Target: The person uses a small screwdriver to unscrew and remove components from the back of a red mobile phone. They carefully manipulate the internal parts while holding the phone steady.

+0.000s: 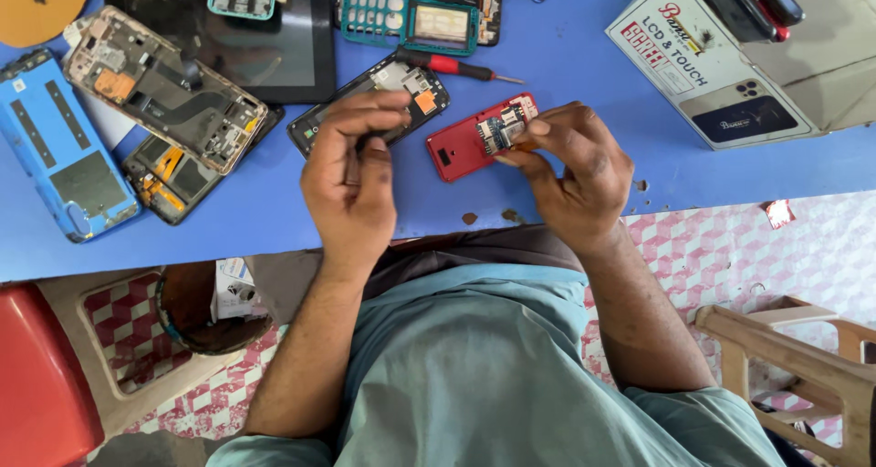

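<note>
My right hand (579, 170) grips a small red phone body (465, 143) by its lower end, its back open with a small circuit part showing. My left hand (351, 179) is closed around a thin dark tool whose tip I cannot make out, held just left of the red phone. Behind my left hand a black opened phone (424, 93) lies on the blue table (566, 56).
A red-handled screwdriver (456, 66) lies behind the hands. Several stripped phone frames (160, 88), a blue back cover (55, 147), a dark tablet (283, 56) and a teal keypad frame (411, 20) crowd the left. A white box (703, 65) sits right; a wooden stool (794, 357) stands below.
</note>
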